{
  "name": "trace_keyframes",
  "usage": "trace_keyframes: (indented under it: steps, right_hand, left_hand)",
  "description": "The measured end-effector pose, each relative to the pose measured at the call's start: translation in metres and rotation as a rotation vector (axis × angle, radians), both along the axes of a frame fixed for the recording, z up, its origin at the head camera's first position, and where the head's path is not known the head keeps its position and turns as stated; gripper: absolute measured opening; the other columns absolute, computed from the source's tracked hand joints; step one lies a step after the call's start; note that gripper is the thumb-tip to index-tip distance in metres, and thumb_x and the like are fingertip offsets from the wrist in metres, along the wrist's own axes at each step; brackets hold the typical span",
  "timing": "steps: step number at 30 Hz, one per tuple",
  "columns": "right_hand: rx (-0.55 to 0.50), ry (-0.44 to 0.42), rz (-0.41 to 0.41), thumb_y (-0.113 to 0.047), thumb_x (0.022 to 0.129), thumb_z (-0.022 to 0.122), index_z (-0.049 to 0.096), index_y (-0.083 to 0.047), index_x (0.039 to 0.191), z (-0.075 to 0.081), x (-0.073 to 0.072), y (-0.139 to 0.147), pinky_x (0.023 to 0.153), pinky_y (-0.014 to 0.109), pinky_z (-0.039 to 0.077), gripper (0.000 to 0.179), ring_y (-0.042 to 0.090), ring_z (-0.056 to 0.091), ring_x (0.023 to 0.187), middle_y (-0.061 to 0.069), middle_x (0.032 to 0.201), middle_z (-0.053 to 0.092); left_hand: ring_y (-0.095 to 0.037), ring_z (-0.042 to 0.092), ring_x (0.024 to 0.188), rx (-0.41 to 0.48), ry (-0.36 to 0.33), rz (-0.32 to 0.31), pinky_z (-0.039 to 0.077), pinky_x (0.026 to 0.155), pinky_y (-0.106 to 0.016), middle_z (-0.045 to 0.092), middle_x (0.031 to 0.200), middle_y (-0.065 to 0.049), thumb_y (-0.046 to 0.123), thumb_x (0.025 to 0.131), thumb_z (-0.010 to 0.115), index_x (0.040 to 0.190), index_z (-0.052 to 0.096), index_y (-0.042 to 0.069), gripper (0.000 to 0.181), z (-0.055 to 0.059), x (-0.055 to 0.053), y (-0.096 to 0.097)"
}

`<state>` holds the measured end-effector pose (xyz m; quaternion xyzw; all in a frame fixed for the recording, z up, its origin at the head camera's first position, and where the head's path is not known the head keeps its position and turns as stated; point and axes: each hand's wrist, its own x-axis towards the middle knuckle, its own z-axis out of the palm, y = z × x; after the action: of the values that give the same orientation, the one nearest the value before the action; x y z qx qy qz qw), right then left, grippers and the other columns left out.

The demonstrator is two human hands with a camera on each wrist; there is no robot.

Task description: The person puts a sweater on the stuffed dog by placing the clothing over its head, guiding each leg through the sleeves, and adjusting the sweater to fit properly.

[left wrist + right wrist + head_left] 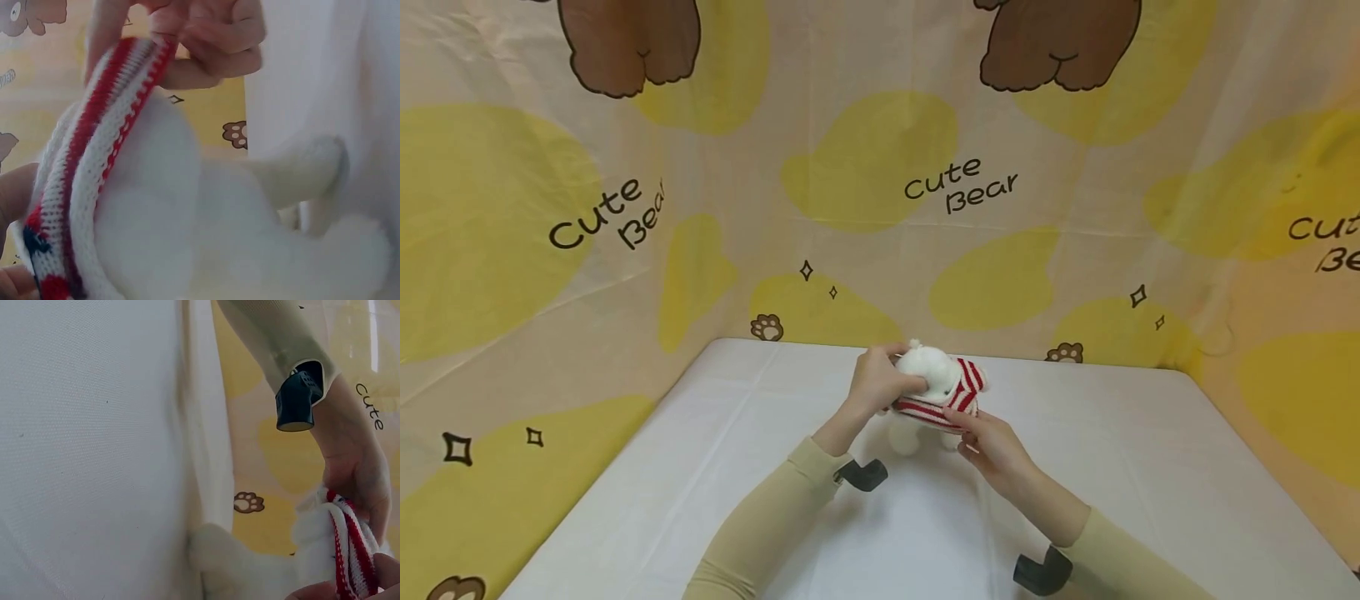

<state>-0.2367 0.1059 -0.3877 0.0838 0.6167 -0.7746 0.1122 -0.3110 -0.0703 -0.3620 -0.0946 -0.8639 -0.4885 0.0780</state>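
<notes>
A white plush toy (927, 367) in a red-and-white striped knit sweater (925, 412) is held above the far part of the table. My left hand (876, 383) grips it from the left, thumb across its white head. On the other side, my right hand (1000, 454) pinches the sweater's lower edge between thumb and fingers. In the left wrist view, the sweater's hem (134, 119) is pulled up by the right hand (215, 44), baring the plush body (150, 219). The toy's legs (306, 172) hang toward the table. A dark blue patch shows on the knit.
The white-covered table (760, 533) stretches out below both hands. Behind it hangs a yellow-and-cream curtain (865, 167) with printed bears and lettering. Each wrist carries a black camera mount, the left mount (865, 475) and the right mount (1043, 572).
</notes>
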Motion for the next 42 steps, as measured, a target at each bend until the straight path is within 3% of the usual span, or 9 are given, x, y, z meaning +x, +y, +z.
trace_keyframes:
  steps: [4,7,11,16,19,25,31,34,42]
  right_hand:
    - [0.020,0.028,0.051,-0.018,0.092,0.061,0.050,0.004,0.127,-0.001,0.003,0.005,0.093,0.029,0.049,0.044,0.012,0.057,0.096,0.004,0.109,0.060]
    - [-0.003,0.051,0.057,-0.013,0.092,0.060,0.043,0.009,0.134,-0.002,0.003,0.007,0.096,0.031,0.047,0.050,0.013,0.062,0.101,0.013,0.126,0.056]
    - [-0.010,0.051,0.015,-0.008,0.091,0.060,0.043,0.014,0.131,-0.005,0.004,0.007,0.097,0.033,0.045,0.049,0.011,0.064,0.094,0.013,0.117,0.061]
    - [0.035,0.084,-0.028,-0.004,0.088,0.061,0.048,0.016,0.126,-0.012,0.003,0.005,0.086,0.022,0.051,0.044,0.006,0.062,0.087,0.006,0.104,0.065]
    - [0.067,0.107,-0.033,-0.002,0.087,0.061,0.050,0.015,0.123,-0.017,0.002,0.005,0.079,0.017,0.051,0.042,0.007,0.062,0.086,0.007,0.104,0.065]
    - [0.154,0.116,-0.003,-0.004,0.088,0.061,0.051,0.011,0.125,-0.021,0.001,0.006,0.087,0.023,0.051,0.041,0.011,0.061,0.092,0.012,0.113,0.063]
    - [0.164,0.107,0.061,-0.003,0.089,0.060,0.050,0.013,0.124,-0.024,-0.004,0.009,0.089,0.031,0.052,0.040,0.012,0.062,0.092,0.013,0.112,0.063]
    - [0.138,0.099,0.140,-0.005,0.090,0.060,0.046,0.015,0.127,-0.025,-0.005,0.014,0.090,0.032,0.051,0.044,0.013,0.063,0.093,0.011,0.110,0.064]
    - [0.232,0.165,0.338,-0.017,0.090,0.065,0.043,0.014,0.129,-0.027,-0.012,0.033,0.091,0.035,0.051,0.055,0.017,0.066,0.100,0.017,0.116,0.064]
  left_hand:
    - [-0.021,0.060,0.071,0.002,-0.020,-0.002,0.048,0.039,-0.030,0.068,0.090,-0.012,0.018,0.061,0.079,0.110,0.068,0.010,0.052,-0.001,0.000,0.000]
    - [-0.021,0.060,0.071,0.009,-0.022,-0.003,0.048,0.039,-0.030,0.068,0.091,-0.012,0.019,0.060,0.079,0.110,0.068,0.009,0.051,-0.001,-0.001,0.001]
    - [-0.021,0.061,0.069,0.012,-0.027,0.003,0.047,0.036,-0.032,0.069,0.091,-0.011,0.018,0.059,0.079,0.109,0.068,0.009,0.052,0.000,-0.001,0.002]
    - [-0.021,0.062,0.068,0.013,-0.057,0.011,0.047,0.035,-0.035,0.069,0.094,-0.010,0.019,0.060,0.080,0.109,0.067,0.011,0.051,0.001,0.000,0.003]
    - [-0.022,0.062,0.068,0.019,-0.073,0.009,0.048,0.035,-0.037,0.069,0.094,-0.010,0.019,0.060,0.080,0.107,0.068,0.012,0.049,0.001,0.000,0.002]
    - [-0.022,0.061,0.066,0.041,-0.084,-0.016,0.049,0.037,-0.037,0.068,0.090,-0.011,0.018,0.058,0.080,0.102,0.069,0.012,0.046,0.002,-0.002,0.000]
    - [-0.021,0.060,0.074,0.043,-0.079,-0.042,0.052,0.051,-0.033,0.067,0.088,-0.009,0.018,0.058,0.081,0.096,0.070,0.012,0.040,0.001,-0.002,-0.001]
    - [-0.021,0.060,0.076,0.041,-0.085,-0.061,0.053,0.054,-0.032,0.068,0.090,-0.010,0.016,0.059,0.081,0.097,0.070,0.012,0.039,0.002,-0.001,-0.002]
    - [-0.024,0.061,0.079,-0.006,-0.086,-0.125,0.050,0.040,-0.036,0.070,0.097,-0.009,0.014,0.061,0.081,0.104,0.069,0.015,0.045,0.006,0.003,-0.003]
